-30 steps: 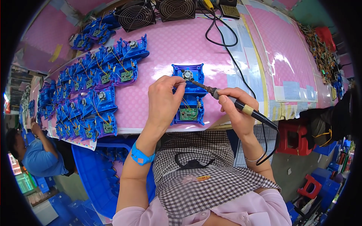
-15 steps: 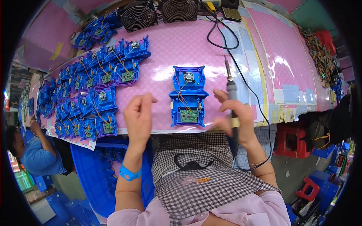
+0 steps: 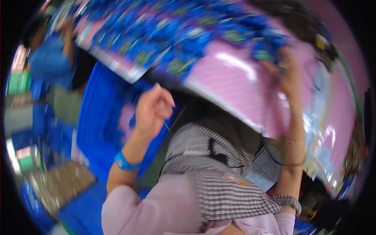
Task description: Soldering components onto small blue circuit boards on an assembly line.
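Observation:
My left hand (image 3: 154, 109) is closed, fingers curled, above the blue bin beside the table. A thin pale wire (image 3: 167, 126) sticks out below it. My right hand (image 3: 288, 72) reaches far over the table and is smeared by motion. The dark streak at its palm appears to be the soldering iron, whose cord (image 3: 274, 159) loops below the table edge. Just past the right fingertips lies a blue plastic housing (image 3: 267, 46) with a green circuit board; whether the fingers touch it I cannot tell. Rows of similar blue housings (image 3: 172, 45) cover the table to the left.
A large blue bin (image 3: 92, 117) stands below the table's front edge (image 3: 219, 103). Pink sheeting (image 3: 235, 84) covers the tabletop. At the far left sits a person in a blue shirt (image 3: 51, 60). Dark, blurred objects (image 3: 291, 15) stand at the back.
The view has swung left and blurred. My right hand has gone from beside the single housing to farther over the table. My left hand has shifted from the table to above the bin.

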`<state>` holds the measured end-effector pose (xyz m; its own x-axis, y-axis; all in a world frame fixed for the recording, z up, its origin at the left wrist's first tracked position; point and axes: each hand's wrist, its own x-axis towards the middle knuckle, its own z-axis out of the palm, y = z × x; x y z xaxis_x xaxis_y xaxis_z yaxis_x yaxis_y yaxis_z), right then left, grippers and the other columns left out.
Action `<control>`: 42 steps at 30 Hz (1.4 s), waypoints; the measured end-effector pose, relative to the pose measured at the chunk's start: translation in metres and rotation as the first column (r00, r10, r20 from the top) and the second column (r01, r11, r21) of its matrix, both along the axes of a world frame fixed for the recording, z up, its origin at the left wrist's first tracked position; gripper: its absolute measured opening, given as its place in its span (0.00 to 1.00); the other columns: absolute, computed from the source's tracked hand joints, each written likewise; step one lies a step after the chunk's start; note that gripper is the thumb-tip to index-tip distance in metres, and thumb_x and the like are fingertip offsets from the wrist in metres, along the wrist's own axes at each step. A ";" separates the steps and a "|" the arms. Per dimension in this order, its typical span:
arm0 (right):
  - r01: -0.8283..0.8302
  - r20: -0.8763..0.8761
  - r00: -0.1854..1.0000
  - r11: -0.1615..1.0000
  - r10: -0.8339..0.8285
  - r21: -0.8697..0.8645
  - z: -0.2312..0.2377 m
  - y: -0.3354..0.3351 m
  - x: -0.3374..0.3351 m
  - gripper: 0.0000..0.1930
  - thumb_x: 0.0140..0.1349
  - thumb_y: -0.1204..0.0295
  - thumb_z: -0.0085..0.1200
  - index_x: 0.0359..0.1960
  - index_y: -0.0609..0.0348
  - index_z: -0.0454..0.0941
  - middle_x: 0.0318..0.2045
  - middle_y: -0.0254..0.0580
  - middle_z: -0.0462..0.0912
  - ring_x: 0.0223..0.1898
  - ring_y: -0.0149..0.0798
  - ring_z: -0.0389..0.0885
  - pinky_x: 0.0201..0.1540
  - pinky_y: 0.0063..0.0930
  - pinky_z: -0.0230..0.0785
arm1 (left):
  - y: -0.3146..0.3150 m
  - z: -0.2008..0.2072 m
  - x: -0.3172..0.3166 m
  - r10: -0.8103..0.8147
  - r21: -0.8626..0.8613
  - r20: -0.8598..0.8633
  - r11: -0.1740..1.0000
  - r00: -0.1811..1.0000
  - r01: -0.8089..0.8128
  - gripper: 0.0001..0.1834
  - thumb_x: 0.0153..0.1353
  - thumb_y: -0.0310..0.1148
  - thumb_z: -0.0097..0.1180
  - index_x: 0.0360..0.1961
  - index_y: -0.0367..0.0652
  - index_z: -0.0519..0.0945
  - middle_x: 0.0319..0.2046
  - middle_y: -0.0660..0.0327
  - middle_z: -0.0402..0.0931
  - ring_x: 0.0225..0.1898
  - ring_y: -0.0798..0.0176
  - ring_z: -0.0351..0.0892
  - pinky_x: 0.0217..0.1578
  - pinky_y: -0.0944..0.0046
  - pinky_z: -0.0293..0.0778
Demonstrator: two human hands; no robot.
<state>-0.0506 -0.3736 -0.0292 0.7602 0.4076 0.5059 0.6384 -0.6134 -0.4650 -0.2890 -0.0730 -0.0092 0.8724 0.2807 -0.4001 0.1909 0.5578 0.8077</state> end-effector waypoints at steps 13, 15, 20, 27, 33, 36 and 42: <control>0.164 -0.167 0.979 0.933 -0.115 0.321 0.015 0.004 -0.097 0.14 0.69 0.73 0.41 0.28 0.72 0.68 0.49 0.66 0.76 0.48 0.57 0.80 0.52 0.48 0.75 | 0.190 -0.175 -0.373 0.787 0.737 -0.489 0.142 0.376 0.661 0.22 0.69 0.48 0.40 0.29 0.42 0.76 0.28 0.42 0.79 0.32 0.33 0.77 0.31 0.36 0.69; 0.183 -0.131 0.980 0.923 -0.146 0.337 0.020 0.009 -0.103 0.17 0.69 0.71 0.41 0.28 0.77 0.72 0.46 0.63 0.79 0.46 0.55 0.81 0.52 0.46 0.76 | 0.181 -0.182 -0.403 0.714 0.615 -0.619 0.183 0.327 0.767 0.22 0.69 0.49 0.40 0.32 0.42 0.75 0.28 0.43 0.79 0.32 0.34 0.78 0.31 0.37 0.71; 0.244 -0.217 0.964 0.822 -0.151 0.514 0.043 -0.007 -0.092 0.17 0.67 0.72 0.45 0.27 0.78 0.73 0.42 0.69 0.79 0.45 0.56 0.81 0.49 0.43 0.78 | 0.194 -0.198 -0.457 0.511 0.354 -0.827 0.156 0.232 0.922 0.22 0.69 0.51 0.40 0.35 0.42 0.73 0.29 0.44 0.80 0.33 0.37 0.80 0.31 0.40 0.75; 0.191 -0.217 0.972 0.827 -0.086 0.529 0.053 -0.027 -0.080 0.16 0.67 0.73 0.45 0.30 0.82 0.74 0.41 0.70 0.79 0.45 0.57 0.82 0.50 0.43 0.77 | 0.148 -0.282 -0.426 0.597 0.440 -0.800 0.512 0.062 0.738 0.36 0.52 0.60 0.60 0.44 0.36 0.69 0.40 0.42 0.79 0.42 0.38 0.80 0.40 0.44 0.77; 0.205 -0.254 0.963 0.852 -0.088 0.482 0.056 -0.044 -0.078 0.17 0.67 0.74 0.42 0.35 0.84 0.75 0.43 0.68 0.79 0.48 0.56 0.80 0.55 0.42 0.74 | 0.174 -0.341 -0.440 0.582 0.479 -0.808 0.740 -0.093 0.473 0.46 0.37 0.59 0.70 0.50 0.33 0.70 0.49 0.42 0.76 0.49 0.40 0.77 0.48 0.47 0.75; 0.194 -0.246 0.965 0.885 -0.094 0.424 0.049 -0.053 -0.066 0.18 0.67 0.74 0.38 0.41 0.83 0.76 0.46 0.65 0.79 0.51 0.55 0.79 0.57 0.42 0.72 | 0.170 -0.345 -0.443 0.605 0.533 -0.796 0.706 -0.006 0.466 0.41 0.37 0.54 0.70 0.47 0.32 0.75 0.47 0.40 0.77 0.47 0.40 0.78 0.48 0.49 0.76; 0.197 -0.171 0.977 0.834 -0.126 0.515 0.063 -0.041 -0.089 0.17 0.70 0.69 0.42 0.31 0.72 0.77 0.46 0.62 0.80 0.49 0.51 0.80 0.54 0.38 0.72 | 0.158 -0.280 -0.412 0.692 0.736 -0.676 0.642 0.253 0.214 0.32 0.43 0.51 0.67 0.41 0.34 0.78 0.35 0.46 0.81 0.38 0.48 0.81 0.39 0.54 0.75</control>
